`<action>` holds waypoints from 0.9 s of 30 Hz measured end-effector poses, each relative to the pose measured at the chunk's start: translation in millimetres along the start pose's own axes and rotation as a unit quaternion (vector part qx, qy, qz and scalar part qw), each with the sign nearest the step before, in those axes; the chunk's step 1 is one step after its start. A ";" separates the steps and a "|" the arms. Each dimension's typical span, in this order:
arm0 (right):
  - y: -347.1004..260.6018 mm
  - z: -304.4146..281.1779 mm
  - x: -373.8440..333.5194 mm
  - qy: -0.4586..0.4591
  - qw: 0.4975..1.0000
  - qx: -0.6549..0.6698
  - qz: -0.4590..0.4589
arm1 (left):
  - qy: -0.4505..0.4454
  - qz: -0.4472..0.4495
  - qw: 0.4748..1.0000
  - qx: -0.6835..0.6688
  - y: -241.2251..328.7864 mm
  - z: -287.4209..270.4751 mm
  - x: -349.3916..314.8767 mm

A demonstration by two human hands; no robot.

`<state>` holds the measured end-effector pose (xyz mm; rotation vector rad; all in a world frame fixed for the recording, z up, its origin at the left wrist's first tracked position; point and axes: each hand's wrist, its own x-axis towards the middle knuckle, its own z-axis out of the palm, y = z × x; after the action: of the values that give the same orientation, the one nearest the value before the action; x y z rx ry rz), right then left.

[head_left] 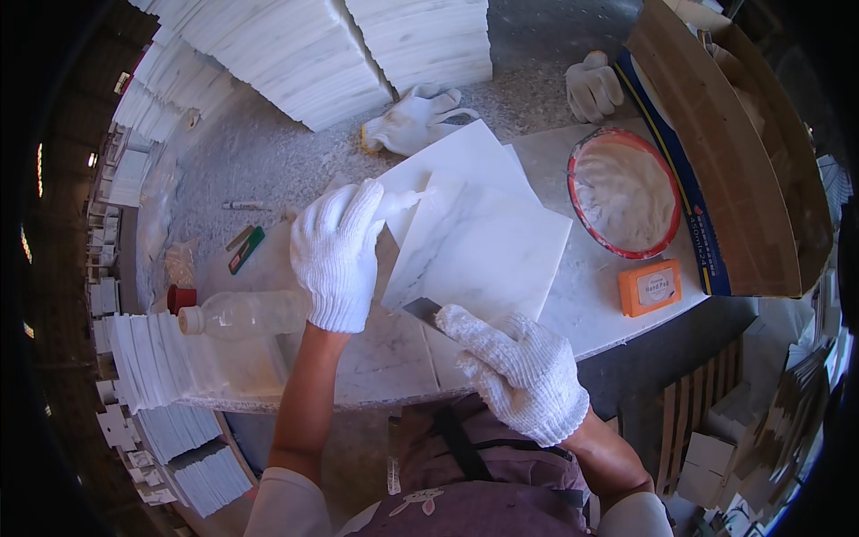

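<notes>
Both my hands wear white knitted gloves. My left hand (335,255) is closed around a small whitish squeeze bottle (398,204), its narrow tip over the upper left part of a grey-veined white marble tile (488,246). I cannot tell whether the tip touches the stone. Another white tile (461,152) lies partly under it, turned at an angle. My right hand (526,371) grips a scraper, whose flat metal blade (423,311) is at the tile's near left corner; its handle is hidden by the glove.
A red-rimmed bowl of white powder (625,192), an orange hand pad (650,287) and a cardboard box (725,170) stand right. Spare gloves (413,121) lie behind the tiles. A clear plastic bottle (246,313) and green cutter (246,251) lie left. Tile stacks (268,54) rise behind.
</notes>
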<state>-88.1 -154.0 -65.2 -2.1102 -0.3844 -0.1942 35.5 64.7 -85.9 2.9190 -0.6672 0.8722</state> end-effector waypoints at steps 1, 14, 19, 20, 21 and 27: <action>0.7 0.3 -0.3 0.002 1.000 0.002 0.002 | 0.001 -0.001 1.000 -0.002 0.1 0.3 0.3; 7.8 -7.5 5.5 0.021 0.999 -0.027 0.040 | -0.001 -0.018 0.999 -0.032 1.6 -2.6 3.1; 15.0 -21.2 44.8 0.025 0.994 -0.096 0.052 | -0.017 -0.097 0.988 -0.115 0.7 -5.5 -1.2; 13.7 -23.6 52.7 0.007 0.992 -0.103 0.074 | -0.018 -0.111 0.985 -0.129 0.4 -5.9 -1.9; 21.1 -21.2 56.5 0.010 0.991 -0.126 0.047 | -0.019 -0.125 0.982 -0.142 0.4 -6.7 -2.1; 37.2 1.0 85.6 0.011 0.988 -0.150 0.025 | -0.013 -0.148 0.972 -0.183 3.3 -7.8 -3.5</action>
<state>5.1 -155.0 -70.8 -2.4093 -0.3021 -0.2601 27.6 64.2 -81.5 2.6066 -0.3338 0.6040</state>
